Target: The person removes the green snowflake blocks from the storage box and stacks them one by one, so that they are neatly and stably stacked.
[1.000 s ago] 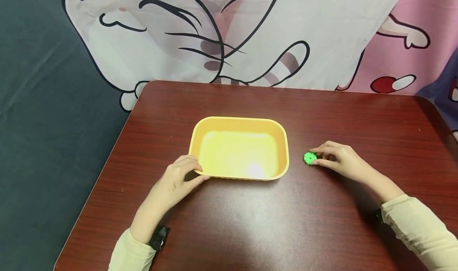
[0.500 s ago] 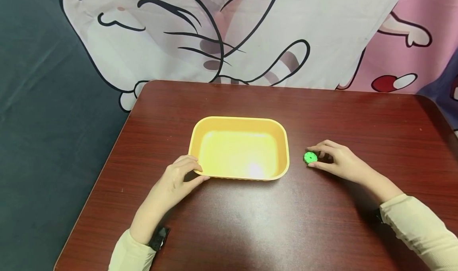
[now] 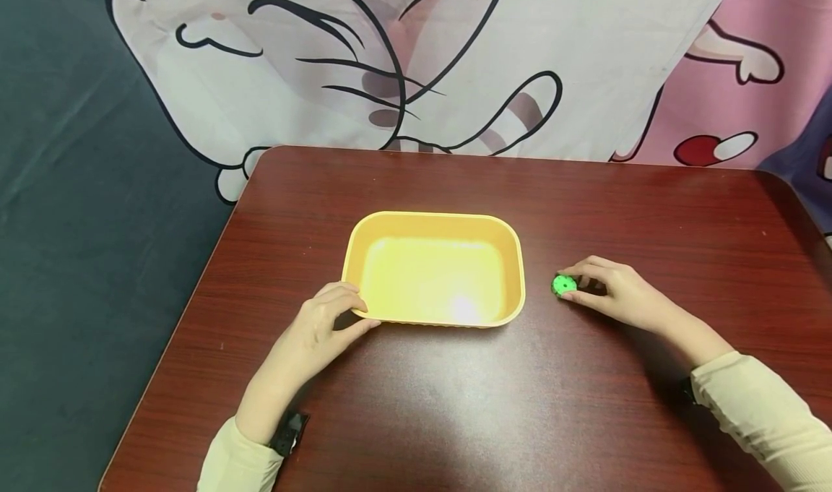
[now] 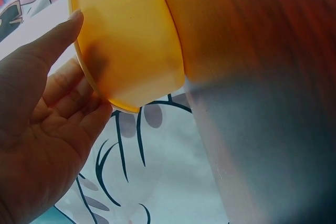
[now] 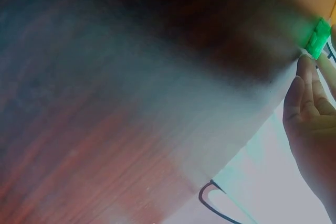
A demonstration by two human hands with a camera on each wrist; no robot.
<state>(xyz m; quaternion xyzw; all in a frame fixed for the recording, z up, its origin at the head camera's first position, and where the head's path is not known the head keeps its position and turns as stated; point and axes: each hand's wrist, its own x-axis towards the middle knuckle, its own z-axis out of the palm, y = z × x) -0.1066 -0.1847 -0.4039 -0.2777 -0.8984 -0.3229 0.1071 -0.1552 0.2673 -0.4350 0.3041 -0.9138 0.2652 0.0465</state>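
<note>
My left hand (image 3: 318, 322) holds the front left corner of a yellow plastic basin (image 3: 432, 322), thumb on one side of the rim and fingers on the other. In the left wrist view the same grip on the basin (image 4: 131, 35) shows from below. To the right of the basin, my right hand (image 3: 611, 286) pinches a small round green disc (image 3: 564, 285) between thumb and fingertips. This disc has a notched edge and a dark hole in its middle. In the right wrist view the green disc (image 5: 318, 38) appears edge-on at the fingertips, close to the tabletop.
A reddish-brown wooden table (image 3: 416, 405) carries the basin, whose inside shows only a bright floor. Behind the table hangs a white and pink cartoon cloth (image 3: 585, 44). Dark green floor (image 3: 97, 225) lies beyond the left table edge.
The right thumb and fingers shift slightly around the green disc, loosening a little and then closing nearer to it. The disc turns slightly. The left hand and the basin stay in place.
</note>
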